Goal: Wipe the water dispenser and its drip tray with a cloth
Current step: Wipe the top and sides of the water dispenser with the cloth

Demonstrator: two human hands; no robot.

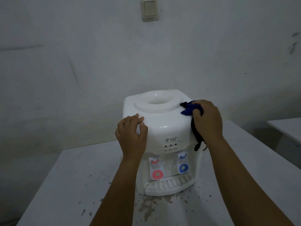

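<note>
A white tabletop water dispenser (164, 128) stands on a white table (65, 185), with a red tap and a blue tap on its front. Its slotted drip tray (167, 185) juts out at the bottom and carries dark specks. My right hand (207, 121) grips a dark blue cloth (187, 108) against the dispenser's top right corner, and a black part of the cloth hangs down the right side. My left hand (132, 136) rests on the top left front corner with its fingers curved over the edge.
Brown stains and dark specks cover the table in front of the drip tray. A second white surface (286, 126) shows at the right edge. A grey wall with a light switch (149, 8) stands close behind the dispenser.
</note>
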